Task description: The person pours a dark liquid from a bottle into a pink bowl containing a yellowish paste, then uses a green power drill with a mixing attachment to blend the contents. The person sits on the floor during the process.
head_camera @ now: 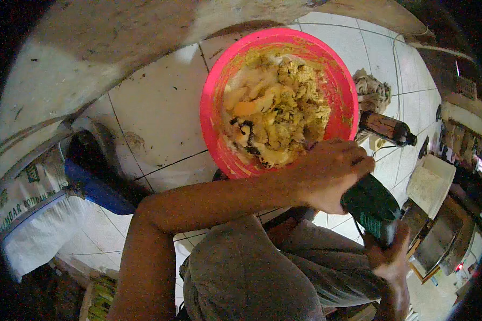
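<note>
A bright pink plastic basin [279,34] stands on the floor before me. Inside lies a lumpy yellow-brown mixture [281,108], with dark streaks on its left side and smears up the wall. My left hand [337,172] reaches across to the basin's near right rim, its fingers curled at the upper end of a dark green appliance [371,204]. This has vent slots and looks like a hand mixer body; no beaters are visible. My right hand [391,250] grips its lower end, above my bent leg.
White floor tiles [164,116] carry dark crumbs. Right of the basin are a brown bottle [387,128], a crumpled plastic bag [371,90] and a thin cord. Farther right is a pale tub [431,184]. A white sack with writing [40,236] and a blue plastic object [100,190] stand left.
</note>
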`<state>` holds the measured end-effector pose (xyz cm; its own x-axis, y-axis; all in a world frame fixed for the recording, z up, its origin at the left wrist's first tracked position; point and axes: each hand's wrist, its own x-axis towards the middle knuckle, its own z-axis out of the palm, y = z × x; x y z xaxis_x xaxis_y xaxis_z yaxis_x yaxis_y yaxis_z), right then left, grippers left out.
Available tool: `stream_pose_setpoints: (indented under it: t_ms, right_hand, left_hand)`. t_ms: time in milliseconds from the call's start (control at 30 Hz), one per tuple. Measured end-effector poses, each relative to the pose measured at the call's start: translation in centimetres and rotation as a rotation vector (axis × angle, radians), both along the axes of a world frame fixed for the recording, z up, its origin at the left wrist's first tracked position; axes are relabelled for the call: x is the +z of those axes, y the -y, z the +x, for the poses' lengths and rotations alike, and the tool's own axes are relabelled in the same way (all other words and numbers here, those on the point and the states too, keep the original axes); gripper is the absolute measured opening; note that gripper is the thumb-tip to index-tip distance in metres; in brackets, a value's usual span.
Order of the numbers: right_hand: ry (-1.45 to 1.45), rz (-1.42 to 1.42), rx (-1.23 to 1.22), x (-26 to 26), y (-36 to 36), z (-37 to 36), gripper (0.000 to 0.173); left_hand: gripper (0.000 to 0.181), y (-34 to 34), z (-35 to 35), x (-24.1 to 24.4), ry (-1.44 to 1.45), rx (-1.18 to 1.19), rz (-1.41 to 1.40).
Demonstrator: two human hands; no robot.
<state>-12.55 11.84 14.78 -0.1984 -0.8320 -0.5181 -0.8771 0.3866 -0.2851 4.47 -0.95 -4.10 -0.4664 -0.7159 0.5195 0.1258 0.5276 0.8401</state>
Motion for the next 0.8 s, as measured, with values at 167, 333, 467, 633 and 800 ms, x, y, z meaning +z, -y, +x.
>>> stream_pose_setpoints:
  t_ms: [167,333,467,633,800]
  right_hand:
    - [0.16,-0.393,-0.583,6.4,-9.0,-4.4,0.075]
    - [0.298,-0.265,-0.169,2.5,-1.4,0.3,0.079]
    - [0.237,-0.028,-0.264,-2.3,0.5,-0.4,0.071]
    - [0.463,-0.242,-0.249,2.5,-3.1,0.8,0.081]
    - [0.31,-0.211,-0.269,0.9,-1.2,2.2,0.067]
  left_hand:
    - [0.051,0.7,0.4,6.7,-0.05,0.009,-0.121]
    - [0.054,2.1,2.5,5.1,0.02,0.098,-0.071]
    - [0.055,2.4,2.8,1.0,0.042,0.124,-0.093]
    - [0.052,0.8,1.9,4.1,-0.043,0.01,-0.078]
    - [0.051,2.0,1.5,3.2,-0.071,0.001,-0.111]
